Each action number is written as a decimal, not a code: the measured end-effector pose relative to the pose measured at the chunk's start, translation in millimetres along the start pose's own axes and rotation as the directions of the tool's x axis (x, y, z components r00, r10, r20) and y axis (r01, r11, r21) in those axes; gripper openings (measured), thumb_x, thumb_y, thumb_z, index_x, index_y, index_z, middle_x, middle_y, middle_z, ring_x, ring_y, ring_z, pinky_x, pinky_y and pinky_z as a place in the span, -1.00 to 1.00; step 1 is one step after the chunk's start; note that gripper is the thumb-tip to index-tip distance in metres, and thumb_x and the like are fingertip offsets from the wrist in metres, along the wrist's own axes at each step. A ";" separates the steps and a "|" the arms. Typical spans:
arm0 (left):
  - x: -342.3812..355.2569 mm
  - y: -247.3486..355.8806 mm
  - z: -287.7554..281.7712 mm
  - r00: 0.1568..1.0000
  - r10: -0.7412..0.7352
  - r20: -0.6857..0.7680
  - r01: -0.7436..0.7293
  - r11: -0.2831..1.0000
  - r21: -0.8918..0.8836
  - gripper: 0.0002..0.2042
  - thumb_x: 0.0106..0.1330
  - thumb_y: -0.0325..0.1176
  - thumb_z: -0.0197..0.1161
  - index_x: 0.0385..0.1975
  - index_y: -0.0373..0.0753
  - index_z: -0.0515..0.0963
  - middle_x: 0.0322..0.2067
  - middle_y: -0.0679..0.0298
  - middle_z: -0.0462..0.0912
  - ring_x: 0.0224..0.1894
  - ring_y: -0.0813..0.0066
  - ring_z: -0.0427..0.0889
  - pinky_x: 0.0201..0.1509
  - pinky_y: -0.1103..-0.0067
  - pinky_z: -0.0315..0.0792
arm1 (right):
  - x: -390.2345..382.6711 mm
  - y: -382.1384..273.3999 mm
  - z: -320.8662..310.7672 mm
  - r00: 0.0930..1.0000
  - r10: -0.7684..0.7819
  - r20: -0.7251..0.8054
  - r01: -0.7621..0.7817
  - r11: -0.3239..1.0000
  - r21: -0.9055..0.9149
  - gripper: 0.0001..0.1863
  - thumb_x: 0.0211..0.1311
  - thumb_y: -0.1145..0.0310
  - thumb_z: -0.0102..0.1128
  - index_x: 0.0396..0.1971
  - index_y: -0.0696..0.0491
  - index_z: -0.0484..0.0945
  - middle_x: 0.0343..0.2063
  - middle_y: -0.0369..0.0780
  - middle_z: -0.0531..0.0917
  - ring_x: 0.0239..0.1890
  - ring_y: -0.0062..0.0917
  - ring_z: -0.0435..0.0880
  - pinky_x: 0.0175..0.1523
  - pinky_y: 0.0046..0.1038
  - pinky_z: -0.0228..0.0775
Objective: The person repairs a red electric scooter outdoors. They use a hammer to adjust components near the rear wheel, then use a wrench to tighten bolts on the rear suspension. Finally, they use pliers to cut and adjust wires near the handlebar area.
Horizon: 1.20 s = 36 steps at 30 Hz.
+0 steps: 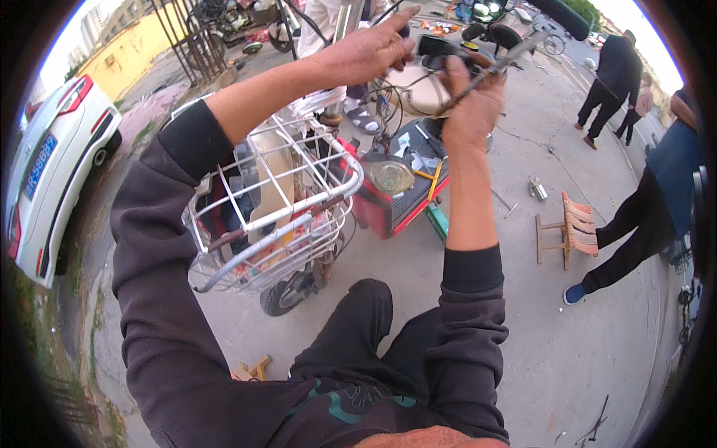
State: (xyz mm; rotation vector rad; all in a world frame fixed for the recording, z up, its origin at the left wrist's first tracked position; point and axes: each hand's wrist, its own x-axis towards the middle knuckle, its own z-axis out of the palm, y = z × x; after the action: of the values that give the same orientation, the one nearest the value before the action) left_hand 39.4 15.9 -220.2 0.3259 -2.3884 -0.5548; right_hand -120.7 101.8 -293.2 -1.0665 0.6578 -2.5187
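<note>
My left hand (364,56) is raised over the front of a two-wheeler, index finger stretched out and the other fingers bent, with nothing visible in it. To its right, my right hand (476,101) closes round a black handlebar fitting (448,51), thumb up. A thin metal lever (504,60) crosses that hand, slanting towards a black handlebar grip (562,16). What lies under my right fingers is hidden. Below the hands are loose dark cables (385,93), a beige cover (413,88) and a round headlight (392,176).
A white wire basket (353,178) stands under my left forearm. Tools lie on a ribbed black surface with red edges (414,200). On the pavement are a metal cylinder (537,190) and a wooden folding stool (579,226). People stand at right; a white car (71,160) is parked left.
</note>
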 end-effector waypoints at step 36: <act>11.8 -43.7 20.6 0.989 -0.123 -0.079 0.079 0.906 -0.417 -0.66 0.45 -0.41 0.22 0.11 -0.44 0.40 -0.10 -0.05 0.68 -0.20 0.39 0.74 -0.14 0.56 0.70 | -5.0 18.6 10.9 0.976 0.218 0.001 -0.216 0.969 -0.123 -0.55 0.31 0.31 0.40 0.05 0.17 0.42 -0.20 -0.18 0.67 -0.21 -0.46 0.74 -0.39 -0.58 0.51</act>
State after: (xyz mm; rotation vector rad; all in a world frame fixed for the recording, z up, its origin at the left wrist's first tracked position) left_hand 20.9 -20.5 -248.5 0.2816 -2.0943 -1.0448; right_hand -107.2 85.3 -299.3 -0.9930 0.8842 -2.3056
